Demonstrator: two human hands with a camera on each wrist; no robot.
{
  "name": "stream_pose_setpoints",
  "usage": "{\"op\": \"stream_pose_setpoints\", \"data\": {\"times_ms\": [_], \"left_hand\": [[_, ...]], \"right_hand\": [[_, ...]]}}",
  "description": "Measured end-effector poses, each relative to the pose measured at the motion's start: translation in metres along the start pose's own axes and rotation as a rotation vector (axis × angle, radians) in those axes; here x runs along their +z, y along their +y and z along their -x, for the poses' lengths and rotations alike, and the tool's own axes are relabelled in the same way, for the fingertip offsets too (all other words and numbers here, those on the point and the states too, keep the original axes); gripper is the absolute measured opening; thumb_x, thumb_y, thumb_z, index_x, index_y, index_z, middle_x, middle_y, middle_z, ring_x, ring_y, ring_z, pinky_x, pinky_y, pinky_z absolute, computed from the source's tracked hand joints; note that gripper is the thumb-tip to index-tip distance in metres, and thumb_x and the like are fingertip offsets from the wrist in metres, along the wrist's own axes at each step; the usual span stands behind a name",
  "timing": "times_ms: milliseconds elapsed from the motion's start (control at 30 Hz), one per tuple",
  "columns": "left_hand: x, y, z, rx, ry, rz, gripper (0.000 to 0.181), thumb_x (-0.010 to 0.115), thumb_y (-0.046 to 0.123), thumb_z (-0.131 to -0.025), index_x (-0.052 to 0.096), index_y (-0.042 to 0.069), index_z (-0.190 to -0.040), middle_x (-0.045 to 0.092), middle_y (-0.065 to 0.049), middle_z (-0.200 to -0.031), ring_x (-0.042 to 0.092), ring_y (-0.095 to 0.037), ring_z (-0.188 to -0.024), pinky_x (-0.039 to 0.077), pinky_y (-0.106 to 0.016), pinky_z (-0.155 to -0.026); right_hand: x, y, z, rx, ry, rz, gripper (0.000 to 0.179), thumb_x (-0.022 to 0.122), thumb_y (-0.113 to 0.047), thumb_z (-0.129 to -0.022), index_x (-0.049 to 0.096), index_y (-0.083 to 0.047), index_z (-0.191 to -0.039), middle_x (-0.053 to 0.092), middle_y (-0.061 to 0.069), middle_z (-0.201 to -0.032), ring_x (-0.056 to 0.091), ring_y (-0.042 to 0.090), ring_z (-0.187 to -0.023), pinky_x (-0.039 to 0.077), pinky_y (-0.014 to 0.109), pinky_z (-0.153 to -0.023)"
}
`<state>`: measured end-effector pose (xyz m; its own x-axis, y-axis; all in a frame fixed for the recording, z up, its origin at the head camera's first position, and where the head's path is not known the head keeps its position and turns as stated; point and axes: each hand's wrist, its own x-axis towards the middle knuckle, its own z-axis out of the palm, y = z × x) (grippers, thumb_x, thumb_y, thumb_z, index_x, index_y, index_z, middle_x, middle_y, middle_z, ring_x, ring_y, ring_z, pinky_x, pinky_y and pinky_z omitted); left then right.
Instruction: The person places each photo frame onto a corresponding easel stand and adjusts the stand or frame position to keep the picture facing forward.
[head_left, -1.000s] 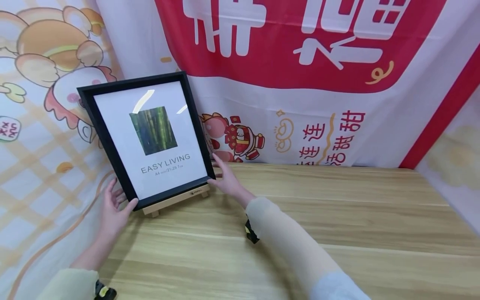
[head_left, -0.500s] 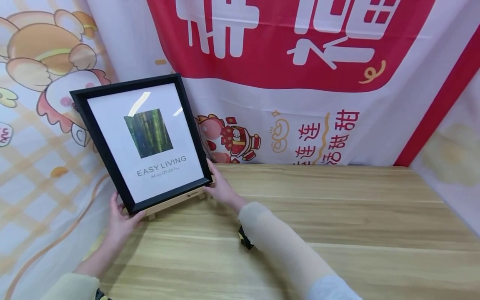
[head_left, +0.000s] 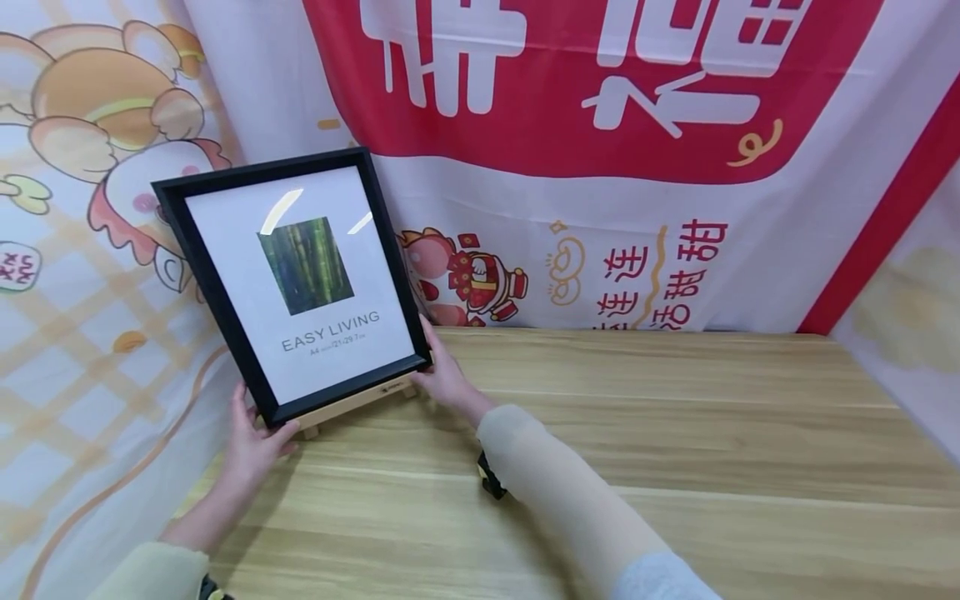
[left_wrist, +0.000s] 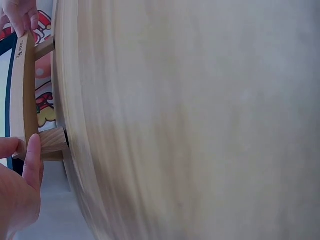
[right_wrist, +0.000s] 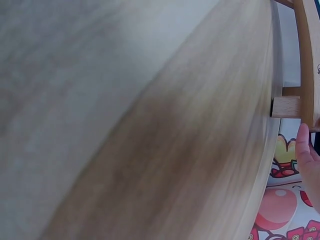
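A black picture frame (head_left: pixel 213 283) with a white insert and a green bamboo picture (head_left: pixel 306 265) leans back on a small wooden easel (head_left: pixel 360 401). My left hand (head_left: pixel 251 446) grips the left end of the easel's front ledge, by the frame's lower left corner. In the left wrist view, fingers of that hand (left_wrist: pixel 20 195) lie on the front and underside of the ledge (left_wrist: pixel 29 90). At the opposite end, my right hand (head_left: pixel 450 379) holds the ledge and the frame's lower right corner. The right wrist view shows a finger (right_wrist: pixel 303 142) against the ledge's end; the rest is cut off.
The easel stands at the far left of a wood-grain table (head_left: pixel 637 417). Behind it hangs a red and white printed cloth (head_left: pixel 600 150). Another cartoon-patterned cloth (head_left: pixel 67 333) runs close along the left side. Table surface stretches to the right.
My left hand has moved from the frame's lower left corner down to the ledge end. My right hand has slid slightly lower. The frame and easel look almost unmoved.
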<state>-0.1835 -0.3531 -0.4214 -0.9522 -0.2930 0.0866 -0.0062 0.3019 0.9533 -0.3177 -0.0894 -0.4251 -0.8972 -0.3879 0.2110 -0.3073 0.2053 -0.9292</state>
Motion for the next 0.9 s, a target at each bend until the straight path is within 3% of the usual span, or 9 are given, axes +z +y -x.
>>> {"op": "stream_pose_setpoints", "data": {"times_ms": [233,767,900], "left_hand": [[0.011,0.002,0.003,-0.001,0.010,-0.007,0.110,0.064,-0.010,-0.087,-0.013,0.035,-0.153,0.027,-0.033,-0.143,0.059,0.000,-0.080,0.059,-0.035,-0.071],[0.042,0.011,0.008,0.050,-0.040,0.006,0.108,0.061,-0.009,-0.089,-0.014,0.035,-0.153,0.028,-0.035,-0.142,0.059,-0.001,-0.083,0.060,-0.035,-0.066],[0.051,0.014,0.009,0.054,-0.054,0.005,0.107,0.061,-0.009,-0.090,-0.013,0.035,-0.153,0.030,-0.034,-0.141,0.062,-0.011,-0.087,0.060,-0.035,-0.065]], "right_hand": [[-0.010,0.002,0.004,0.042,-0.002,0.024,0.108,0.065,0.015,-0.083,0.008,-0.040,-0.156,0.022,0.004,-0.159,0.041,0.021,-0.128,0.050,0.028,-0.089],[-0.040,0.012,0.020,0.018,0.010,0.011,0.112,0.063,0.018,-0.083,0.004,-0.043,-0.155,0.020,0.007,-0.159,0.043,0.023,-0.129,0.050,0.028,-0.093],[-0.050,0.013,0.026,0.017,0.018,-0.002,0.113,0.062,0.020,-0.081,0.004,-0.041,-0.155,0.016,0.007,-0.160,0.041,0.024,-0.130,0.050,0.029,-0.093]]}}
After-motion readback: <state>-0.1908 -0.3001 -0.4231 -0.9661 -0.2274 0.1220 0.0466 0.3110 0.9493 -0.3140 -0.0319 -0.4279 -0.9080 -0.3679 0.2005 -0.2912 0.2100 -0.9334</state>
